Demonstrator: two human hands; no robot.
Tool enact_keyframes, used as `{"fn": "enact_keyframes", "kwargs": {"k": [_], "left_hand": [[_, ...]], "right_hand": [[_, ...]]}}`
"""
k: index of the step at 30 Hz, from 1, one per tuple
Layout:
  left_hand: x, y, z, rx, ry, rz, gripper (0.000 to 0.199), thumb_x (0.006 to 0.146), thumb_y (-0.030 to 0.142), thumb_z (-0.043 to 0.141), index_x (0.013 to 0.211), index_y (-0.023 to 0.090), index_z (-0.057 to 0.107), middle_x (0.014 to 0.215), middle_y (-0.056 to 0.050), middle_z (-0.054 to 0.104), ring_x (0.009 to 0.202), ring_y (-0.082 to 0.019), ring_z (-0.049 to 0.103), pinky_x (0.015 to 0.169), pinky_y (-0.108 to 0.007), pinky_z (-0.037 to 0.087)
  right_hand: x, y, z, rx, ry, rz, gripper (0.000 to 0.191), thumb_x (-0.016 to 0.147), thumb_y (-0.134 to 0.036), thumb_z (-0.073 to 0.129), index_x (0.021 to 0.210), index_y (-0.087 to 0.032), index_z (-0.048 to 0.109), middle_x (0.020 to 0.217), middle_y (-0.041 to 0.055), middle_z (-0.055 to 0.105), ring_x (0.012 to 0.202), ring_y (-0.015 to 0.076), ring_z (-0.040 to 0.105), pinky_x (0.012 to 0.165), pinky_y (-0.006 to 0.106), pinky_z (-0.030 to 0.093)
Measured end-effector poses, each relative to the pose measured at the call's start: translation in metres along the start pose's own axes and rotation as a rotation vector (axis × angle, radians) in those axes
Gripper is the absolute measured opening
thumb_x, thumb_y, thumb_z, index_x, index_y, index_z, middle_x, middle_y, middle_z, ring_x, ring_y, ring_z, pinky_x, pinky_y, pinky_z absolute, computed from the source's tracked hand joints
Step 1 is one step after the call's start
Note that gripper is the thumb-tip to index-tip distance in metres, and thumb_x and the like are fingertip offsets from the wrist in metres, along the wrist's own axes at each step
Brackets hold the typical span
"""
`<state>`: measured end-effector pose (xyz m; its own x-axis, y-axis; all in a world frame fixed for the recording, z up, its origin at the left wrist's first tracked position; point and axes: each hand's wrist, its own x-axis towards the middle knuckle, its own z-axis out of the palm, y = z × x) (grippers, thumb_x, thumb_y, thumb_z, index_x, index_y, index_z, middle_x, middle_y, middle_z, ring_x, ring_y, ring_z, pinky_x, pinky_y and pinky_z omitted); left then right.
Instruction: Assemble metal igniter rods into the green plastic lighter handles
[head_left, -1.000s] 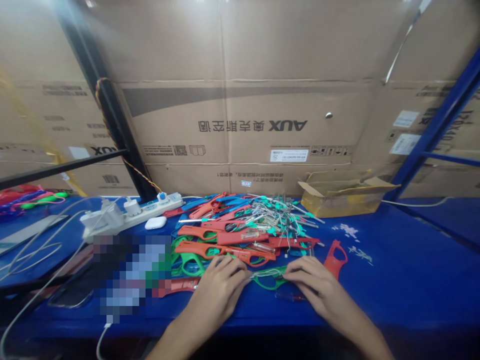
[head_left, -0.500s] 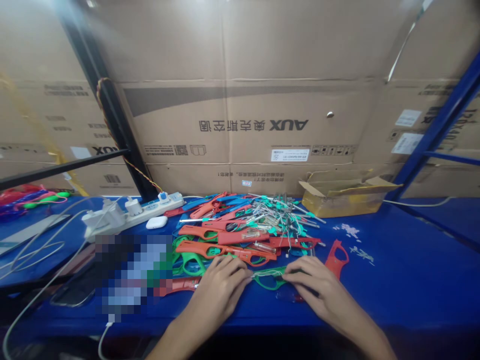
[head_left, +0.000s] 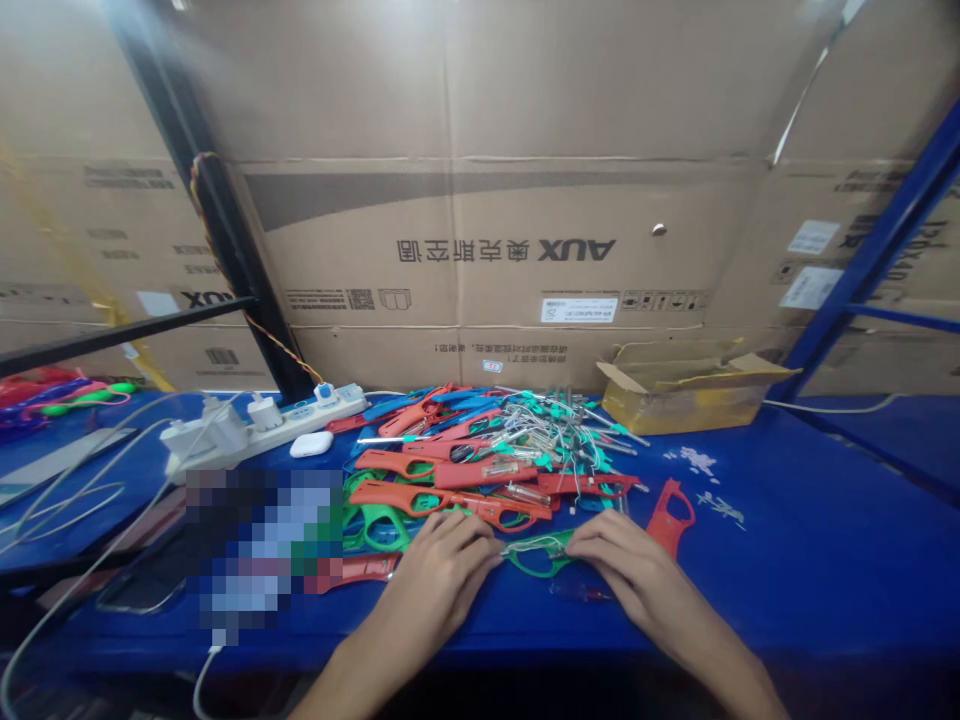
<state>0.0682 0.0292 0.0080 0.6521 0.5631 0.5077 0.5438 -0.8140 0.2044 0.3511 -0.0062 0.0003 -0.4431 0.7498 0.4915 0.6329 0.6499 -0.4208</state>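
Between my hands lies a green gas-lighter shell half (head_left: 543, 572), its trigger ring facing me and thin white wires running along its top. My left hand (head_left: 444, 568) has its fingertips closed on the left end of the shell. At the other end my right hand (head_left: 628, 568) pinches the shell and wires; the exact contact is hidden by the fingers. A small clear part with a red end (head_left: 579, 593) lies below my right fingers. Just behind my right hand rests a red handle shell (head_left: 670, 518). Orange lighter shells (head_left: 409, 496) lie beyond my left hand.
A heap of metal tubes with wires and teal parts (head_left: 570, 430) lies behind the shells. An open cardboard box (head_left: 690, 400) stands back right, near small white pieces (head_left: 697, 462). At left are a power strip (head_left: 277, 432), an earbud case (head_left: 311, 445) and cables.
The view has shifted very slightly. Both hands stay on the green shell, and my right fingers have moved a tiny bit, showing more of the shell's right end.
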Motion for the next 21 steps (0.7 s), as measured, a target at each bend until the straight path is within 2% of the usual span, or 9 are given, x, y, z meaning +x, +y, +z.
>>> {"fn": "enact_keyframes", "kwargs": {"k": [4, 10, 17, 21], "left_hand": [[-0.0003, -0.0004, -0.0001, 0.001, -0.022, -0.008, 0.022, 0.109, 0.024, 0.046, 0.105, 0.021, 0.067, 0.100, -0.004, 0.069, 0.092, -0.022, 0.065, 0.087, -0.038, 0.048], [-0.0016, -0.0014, 0.0018, 0.002, -0.021, -0.021, 0.024, 0.110, 0.026, 0.043, 0.105, 0.021, 0.065, 0.101, -0.003, 0.069, 0.092, -0.022, 0.064, 0.087, -0.039, 0.046], [-0.0032, -0.0027, 0.0051, -0.005, -0.015, -0.046, 0.019, 0.108, 0.023, 0.044, 0.104, 0.022, 0.063, 0.101, -0.004, 0.067, 0.094, -0.023, 0.062, 0.088, -0.040, 0.045], [-0.0025, -0.0032, 0.0056, -0.001, -0.015, -0.050, 0.016, 0.107, 0.022, 0.047, 0.104, 0.022, 0.063, 0.101, -0.004, 0.068, 0.094, -0.024, 0.062, 0.088, -0.041, 0.045]], "right_hand": [[0.0001, -0.0005, -0.0001, 0.004, -0.033, 0.006, 0.028, 0.104, -0.011, 0.048, 0.114, -0.023, 0.071, 0.110, 0.0084, 0.070, 0.102, 0.0218, 0.065, 0.088, 0.039, 0.055], [0.0031, -0.0066, -0.0048, 0.020, -0.106, 0.097, 0.018, 0.104, -0.029, 0.056, 0.110, -0.025, 0.073, 0.116, 0.0067, 0.068, 0.108, 0.0217, 0.064, 0.093, 0.038, 0.055], [0.0005, -0.0045, -0.0063, -0.001, -0.150, 0.129, 0.026, 0.103, -0.036, 0.059, 0.124, -0.029, 0.072, 0.126, 0.0066, 0.068, 0.118, 0.0240, 0.062, 0.103, 0.044, 0.052], [0.0006, -0.0005, -0.0024, 0.001, -0.126, 0.148, 0.029, 0.105, -0.034, 0.055, 0.129, -0.032, 0.072, 0.130, 0.0058, 0.069, 0.121, 0.0239, 0.062, 0.106, 0.046, 0.051]]}}
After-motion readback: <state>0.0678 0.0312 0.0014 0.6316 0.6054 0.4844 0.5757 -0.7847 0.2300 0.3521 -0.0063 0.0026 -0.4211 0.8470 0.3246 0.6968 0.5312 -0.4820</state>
